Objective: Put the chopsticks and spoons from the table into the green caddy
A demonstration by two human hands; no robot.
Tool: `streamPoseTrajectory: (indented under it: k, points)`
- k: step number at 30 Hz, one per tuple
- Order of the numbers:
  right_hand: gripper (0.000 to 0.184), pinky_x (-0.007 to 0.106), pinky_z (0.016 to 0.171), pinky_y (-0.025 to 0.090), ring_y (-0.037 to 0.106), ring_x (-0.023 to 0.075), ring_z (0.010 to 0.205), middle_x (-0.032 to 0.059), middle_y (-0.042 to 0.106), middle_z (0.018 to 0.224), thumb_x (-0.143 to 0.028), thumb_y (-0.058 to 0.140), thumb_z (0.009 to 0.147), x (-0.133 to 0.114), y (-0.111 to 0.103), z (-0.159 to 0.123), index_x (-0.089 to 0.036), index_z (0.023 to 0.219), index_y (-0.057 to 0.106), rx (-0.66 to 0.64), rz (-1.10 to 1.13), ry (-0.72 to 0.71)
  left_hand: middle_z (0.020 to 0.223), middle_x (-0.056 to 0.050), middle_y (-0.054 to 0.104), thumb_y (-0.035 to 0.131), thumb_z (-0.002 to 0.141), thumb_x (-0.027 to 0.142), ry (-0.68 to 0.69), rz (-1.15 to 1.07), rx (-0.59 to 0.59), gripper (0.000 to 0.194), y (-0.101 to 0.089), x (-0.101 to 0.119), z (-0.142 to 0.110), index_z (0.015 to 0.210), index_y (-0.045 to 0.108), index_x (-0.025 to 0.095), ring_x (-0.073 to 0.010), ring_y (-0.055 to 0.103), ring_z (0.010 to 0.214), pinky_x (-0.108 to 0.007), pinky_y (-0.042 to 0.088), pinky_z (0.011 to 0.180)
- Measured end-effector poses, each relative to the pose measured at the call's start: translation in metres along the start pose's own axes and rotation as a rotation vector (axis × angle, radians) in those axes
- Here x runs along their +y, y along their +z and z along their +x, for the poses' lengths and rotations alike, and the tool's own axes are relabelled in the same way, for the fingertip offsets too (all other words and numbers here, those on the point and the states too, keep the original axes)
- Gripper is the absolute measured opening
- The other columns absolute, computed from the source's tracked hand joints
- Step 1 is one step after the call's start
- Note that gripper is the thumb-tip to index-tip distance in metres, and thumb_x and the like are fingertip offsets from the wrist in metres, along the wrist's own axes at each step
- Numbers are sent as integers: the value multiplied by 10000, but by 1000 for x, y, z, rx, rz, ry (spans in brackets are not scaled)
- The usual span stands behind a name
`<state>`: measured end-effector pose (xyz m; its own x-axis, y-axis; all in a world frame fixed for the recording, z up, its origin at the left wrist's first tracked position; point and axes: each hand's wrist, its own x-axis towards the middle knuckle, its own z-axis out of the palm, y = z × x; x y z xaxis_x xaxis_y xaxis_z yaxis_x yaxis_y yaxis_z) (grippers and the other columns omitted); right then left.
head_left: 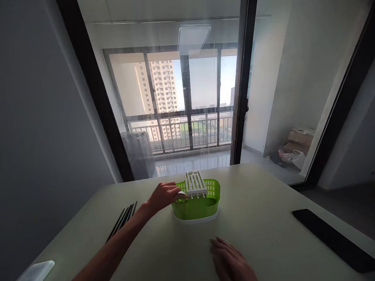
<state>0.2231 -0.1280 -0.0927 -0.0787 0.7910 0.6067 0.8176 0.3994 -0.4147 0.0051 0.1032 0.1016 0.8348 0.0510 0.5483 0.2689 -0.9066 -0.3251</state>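
My L hand point(165, 194) is gripping a white pc point(182, 194) by the green basket point(195, 209); R hand point(230, 258) is holding nothing, fingers loose. Basket's prob. feeling light, stiff; rim point(213, 180) = best hold.

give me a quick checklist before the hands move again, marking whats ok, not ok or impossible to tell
1. Basket upright on the table: ok.
2. Left hand at the basket: ok, at its left side.
3. Left hand's grip secure: cannot tell, the hand hides its hold.
4. Right hand free: ok, it looks empty, apart from the basket, though blurred.
5. Rack fixed to the basket: cannot tell, the joint isn't clear.
6. Chopsticks fully visible: not ok, the left forearm covers part.
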Motion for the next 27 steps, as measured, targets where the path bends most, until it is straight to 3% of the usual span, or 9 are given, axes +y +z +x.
streamPoseTrajectory:
  k: [3, 5, 10, 13, 15, 18, 27]
  points:
    - [241, 362, 1001, 579, 632, 245, 1256, 32, 706, 1310, -232, 585, 944, -1, -1, -1, -280, 1147, 703, -13, -7, 4, 619, 3, 654, 518, 1010, 453, -100, -70, 54, 448, -7, -5, 0, 688, 651, 172, -107, 578, 566, -233, 376, 549]
    - [247, 361, 1005, 577, 631, 243, 1258, 34, 705, 1311, -235, 587, 943, -2, -3, 0, -280, 1156, 704, -23, 1, 11, 607, 7, 645, 502, 1011, 466, -244, -107, 124, 465, -15, -11, 2, 691, 668, 173, -102, 561, 547, -225, 374, 549]
    - [233, 374, 1009, 574, 630, 246, 1259, 28, 709, 1305, -269, 600, 944, -4, -5, 2, -294, 1146, 714, -27, 26, 46, 444, 26, 504, 491, 958, 579, -887, -242, 500, 585, -38, -32, 11, 540, 574, 179, -104, 463, 435, -228, 318, 456]
    - [235, 378, 1008, 574, 630, 250, 1258, 35, 706, 1310, -268, 592, 947, -4, -5, 2, -284, 1147, 716, -38, 19, 39, 418, 16, 494, 502, 917, 647, -1148, -434, 644, 607, -48, -44, 6, 509, 519, 198, -117, 452, 402, -237, 308, 405]
    - [244, 383, 1014, 571, 624, 252, 1265, 37, 699, 1320, -256, 580, 950, -4, -4, 3, -278, 1152, 715, -57, 10, 38, 416, 18, 489, 523, 877, 695, -1233, -529, 614, 604, -52, -49, -4, 528, 535, 202, -119, 438, 387, -239, 303, 386]
    - [251, 392, 1033, 557, 613, 257, 1279, 45, 691, 1332, -257, 575, 952, -4, -4, 2, -272, 1158, 718, -73, 12, 46, 420, 23, 487, 542, 826, 746, -1297, -529, 475, 610, -54, -52, -27, 579, 592, 191, -120, 426, 390, -240, 299, 384]
    - [273, 391, 1034, 558, 620, 256, 1271, 45, 696, 1325, -274, 564, 960, -5, -5, 2, -282, 1181, 725, -69, 54, 67, 495, -4, 564, 557, 757, 793, -1296, -501, 31, 669, -50, -37, -96, 607, 688, 155, -142, 492, 475, -234, 316, 462]
